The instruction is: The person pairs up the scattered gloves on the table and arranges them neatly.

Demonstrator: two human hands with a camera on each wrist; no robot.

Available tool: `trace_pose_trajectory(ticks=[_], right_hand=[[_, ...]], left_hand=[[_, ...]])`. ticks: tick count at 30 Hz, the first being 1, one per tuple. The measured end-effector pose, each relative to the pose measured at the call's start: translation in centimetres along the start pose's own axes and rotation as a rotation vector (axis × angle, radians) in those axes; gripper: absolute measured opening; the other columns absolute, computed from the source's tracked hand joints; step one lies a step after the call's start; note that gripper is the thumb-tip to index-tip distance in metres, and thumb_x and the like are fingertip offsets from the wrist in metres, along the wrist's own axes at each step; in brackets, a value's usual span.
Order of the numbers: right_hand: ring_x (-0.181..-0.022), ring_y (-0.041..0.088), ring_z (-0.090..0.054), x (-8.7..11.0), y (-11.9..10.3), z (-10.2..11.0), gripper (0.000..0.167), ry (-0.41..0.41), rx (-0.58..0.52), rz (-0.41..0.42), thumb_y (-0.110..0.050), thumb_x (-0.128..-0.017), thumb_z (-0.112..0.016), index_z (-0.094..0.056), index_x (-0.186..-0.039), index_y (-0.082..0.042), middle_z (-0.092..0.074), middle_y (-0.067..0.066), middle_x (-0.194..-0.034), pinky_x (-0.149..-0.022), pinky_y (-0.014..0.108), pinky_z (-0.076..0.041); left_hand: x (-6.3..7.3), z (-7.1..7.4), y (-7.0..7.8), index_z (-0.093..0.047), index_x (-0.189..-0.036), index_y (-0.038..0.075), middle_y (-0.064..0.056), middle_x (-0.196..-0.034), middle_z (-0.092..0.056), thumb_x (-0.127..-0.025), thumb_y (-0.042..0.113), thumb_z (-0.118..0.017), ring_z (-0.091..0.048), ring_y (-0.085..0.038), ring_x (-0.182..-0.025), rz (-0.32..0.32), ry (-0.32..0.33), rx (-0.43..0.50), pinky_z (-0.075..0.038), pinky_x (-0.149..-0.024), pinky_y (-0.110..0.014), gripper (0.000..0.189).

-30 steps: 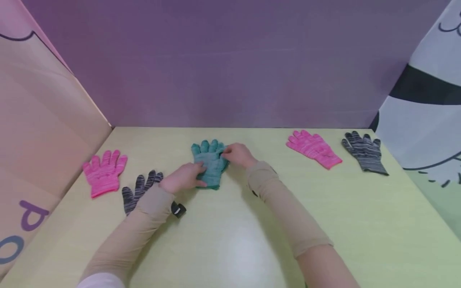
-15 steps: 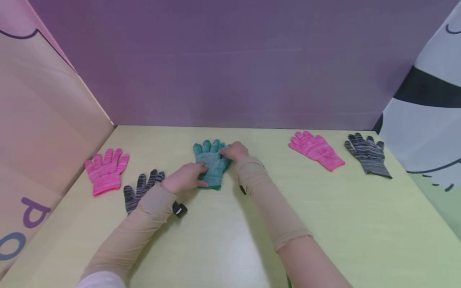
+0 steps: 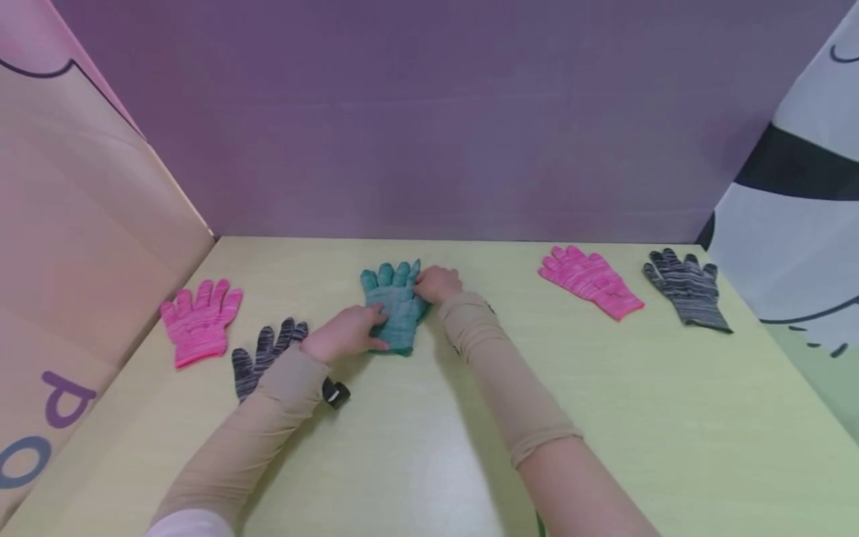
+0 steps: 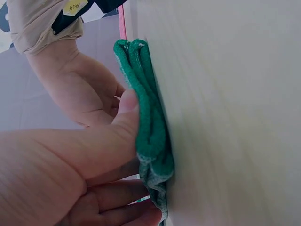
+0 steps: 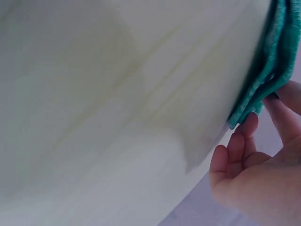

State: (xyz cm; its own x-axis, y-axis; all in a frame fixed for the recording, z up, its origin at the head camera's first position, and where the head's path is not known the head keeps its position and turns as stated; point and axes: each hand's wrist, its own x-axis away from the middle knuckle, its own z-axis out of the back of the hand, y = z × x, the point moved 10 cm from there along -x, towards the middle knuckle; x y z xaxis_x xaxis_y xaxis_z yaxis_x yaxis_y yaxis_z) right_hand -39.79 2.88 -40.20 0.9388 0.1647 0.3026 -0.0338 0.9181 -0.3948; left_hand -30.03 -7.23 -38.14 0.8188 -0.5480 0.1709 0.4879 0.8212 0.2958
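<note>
Teal knit gloves [image 3: 397,321], layered one on the other, lie flat near the table's far side with their fingers pointing away. My left hand [image 3: 345,332] presses on the palm and cuff; in the left wrist view its thumb [image 4: 126,110] lies against the green cuff edge [image 4: 150,136] and its fingers rest on the knit. At the right side of the gloves, my right hand [image 3: 438,284] pinches the edge by a finger. The right wrist view shows its thumb and forefinger at the teal fabric [image 5: 273,61], the other fingers curled.
At left lie a pink glove [image 3: 201,321] and a grey-black striped glove [image 3: 263,349], partly hidden by my left forearm. Another pink glove [image 3: 590,280] and a striped glove [image 3: 690,291] lie at far right. A purple wall panel [image 3: 429,134] stands behind the pale table [image 3: 403,447].
My right hand has shifted slightly at the right edge of the teal gloves, and one teal finger there now stands straighter beside the others. My left hand stays in place.
</note>
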Motion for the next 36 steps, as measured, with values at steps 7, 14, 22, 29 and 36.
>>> trace_pose_trajectory(ticks=[7,14,22,29,36], right_hand=[[-0.129,0.037,-0.038,0.9,0.1,0.7,0.037,0.054,0.118,0.005,-0.034,-0.096,-0.05,-0.06,-0.128,-0.019,-0.055,0.008,-0.136,-0.106,0.051,-0.033],[-0.124,0.035,-0.043,1.4,0.0,1.4,0.035,0.094,0.121,-0.014,-0.038,-0.096,-0.051,-0.065,-0.121,-0.019,-0.061,0.007,-0.128,-0.103,0.049,-0.038],[-0.119,0.029,-0.048,0.7,-0.4,1.4,0.043,0.165,0.267,-0.03,-0.043,-0.092,-0.057,-0.063,-0.12,-0.012,-0.062,0.01,-0.122,-0.097,0.044,-0.045],[-0.12,0.027,-0.046,1.1,-3.1,1.1,0.033,0.203,0.465,0.21,-0.024,-0.095,-0.057,-0.059,-0.126,-0.012,-0.054,0.01,-0.126,-0.096,0.041,-0.047],[-0.114,0.024,-0.049,1.0,-2.7,0.2,0.027,0.129,0.435,0.256,-0.011,-0.096,-0.049,-0.068,-0.115,-0.016,-0.062,0.005,-0.122,-0.092,0.04,-0.048]], left_hand=[[0.0,0.1,-0.1,-0.049,-0.131,-0.008,-0.029,-0.141,-0.041,-0.085,0.028,-0.069,-0.046,-0.044,-0.124,0.01,-0.005,0.001,-0.038,-0.106,-0.048,0.061],[0.1,0.1,-0.2,-0.05,-0.131,-0.008,-0.03,-0.141,-0.04,-0.086,0.027,-0.069,-0.046,-0.044,-0.124,0.011,0.0,-0.002,-0.038,-0.106,-0.048,0.06],[0.1,-0.1,-0.2,-0.05,-0.13,-0.008,-0.03,-0.141,-0.04,-0.086,0.027,-0.068,-0.047,-0.044,-0.124,0.004,0.002,-0.006,-0.039,-0.105,-0.048,0.06],[0.2,-0.1,-0.2,-0.051,-0.129,-0.009,-0.03,-0.139,-0.042,-0.086,0.027,-0.069,-0.048,-0.043,-0.123,0.014,0.008,-0.004,-0.04,-0.105,-0.047,0.059],[0.0,-0.2,0.0,-0.05,-0.13,-0.009,-0.031,-0.14,-0.041,-0.087,0.027,-0.068,-0.047,-0.044,-0.123,0.007,-0.001,-0.011,-0.039,-0.105,-0.048,0.059]])
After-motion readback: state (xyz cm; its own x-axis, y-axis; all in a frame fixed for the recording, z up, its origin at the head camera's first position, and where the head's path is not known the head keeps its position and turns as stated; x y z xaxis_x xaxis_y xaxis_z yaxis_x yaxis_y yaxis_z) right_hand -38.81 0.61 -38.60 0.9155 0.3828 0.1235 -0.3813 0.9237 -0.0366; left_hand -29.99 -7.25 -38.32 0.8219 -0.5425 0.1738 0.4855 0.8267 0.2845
